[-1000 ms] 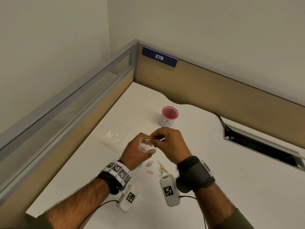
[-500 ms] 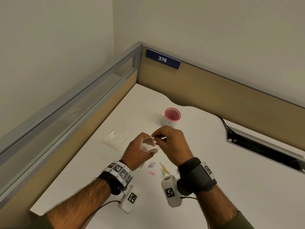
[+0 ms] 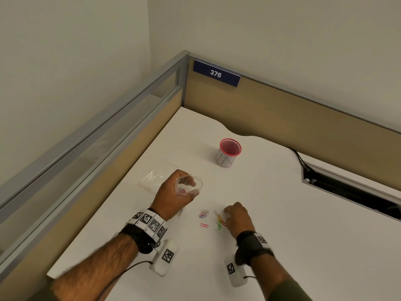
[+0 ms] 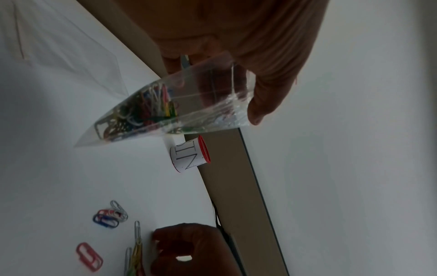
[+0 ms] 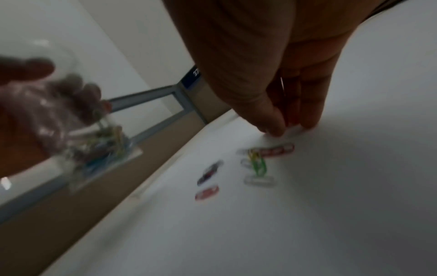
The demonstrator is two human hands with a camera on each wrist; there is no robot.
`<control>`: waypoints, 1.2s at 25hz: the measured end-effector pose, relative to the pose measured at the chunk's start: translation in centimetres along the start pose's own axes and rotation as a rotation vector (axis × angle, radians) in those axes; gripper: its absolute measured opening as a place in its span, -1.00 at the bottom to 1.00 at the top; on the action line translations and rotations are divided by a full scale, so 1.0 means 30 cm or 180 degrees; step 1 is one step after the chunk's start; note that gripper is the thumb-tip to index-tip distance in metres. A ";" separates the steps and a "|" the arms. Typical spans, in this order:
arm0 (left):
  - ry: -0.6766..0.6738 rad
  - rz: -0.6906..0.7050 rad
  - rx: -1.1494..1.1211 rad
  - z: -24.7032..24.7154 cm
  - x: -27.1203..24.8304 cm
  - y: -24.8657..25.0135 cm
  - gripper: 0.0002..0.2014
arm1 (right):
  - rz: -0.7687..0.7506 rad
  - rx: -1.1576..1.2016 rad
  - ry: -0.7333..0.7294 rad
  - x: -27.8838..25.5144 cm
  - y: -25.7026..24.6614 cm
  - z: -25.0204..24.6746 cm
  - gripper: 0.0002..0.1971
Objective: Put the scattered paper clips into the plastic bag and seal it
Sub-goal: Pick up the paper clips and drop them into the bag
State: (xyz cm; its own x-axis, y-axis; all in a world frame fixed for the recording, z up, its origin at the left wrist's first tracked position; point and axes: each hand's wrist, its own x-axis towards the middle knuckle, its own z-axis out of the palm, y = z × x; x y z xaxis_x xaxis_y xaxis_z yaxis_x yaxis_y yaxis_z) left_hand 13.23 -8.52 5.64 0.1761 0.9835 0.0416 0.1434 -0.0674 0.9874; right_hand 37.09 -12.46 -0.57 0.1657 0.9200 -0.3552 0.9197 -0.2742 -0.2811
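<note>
Gathering the last clips from the white desk [image 3: 282, 213]

Left hand [image 3: 171, 198] grips the clear plastic bag [image 4: 165, 104], mouth open, above the desk; right hand [image 3: 237, 217], fingers curled, grip unclear, reaches the coloured wire paper clips [image 3: 219, 220]: pinch several together, keep the mouth wide.

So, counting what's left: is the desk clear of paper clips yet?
No, several paper clips still lie on the desk beside the right hand.

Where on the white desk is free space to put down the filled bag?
Bare desk lies right of the right hand, up to the dark cable slot. It is crowded between both hands, where coloured paper clips lie.
</note>
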 end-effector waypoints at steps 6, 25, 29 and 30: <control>0.0106 0.0009 -0.0135 -0.001 0.011 -0.006 -0.66 | -0.0458 -0.0091 -0.0144 -0.071 -0.046 0.050 -0.74; 0.0203 -0.0045 -0.0094 -0.007 -0.014 -0.011 -0.68 | -0.0668 -0.0358 0.0053 -0.036 -0.102 0.092 -0.81; 0.0183 -0.0005 -0.0003 0.017 -0.023 0.000 -0.68 | -0.0616 -0.0263 -0.0013 -0.011 -0.089 0.058 -0.87; 0.0199 0.0013 0.0005 0.020 -0.026 0.003 -0.68 | -0.0580 -0.0230 -0.0027 -0.007 -0.081 0.047 -0.88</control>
State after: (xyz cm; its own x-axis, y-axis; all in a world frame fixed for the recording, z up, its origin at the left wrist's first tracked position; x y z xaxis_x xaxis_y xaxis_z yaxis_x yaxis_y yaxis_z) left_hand 13.71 -9.39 5.61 0.1155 0.9918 0.0550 0.1443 -0.0716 0.9869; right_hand 34.32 -12.39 -1.09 -0.0086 0.9501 -0.3118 0.9574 -0.0822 -0.2769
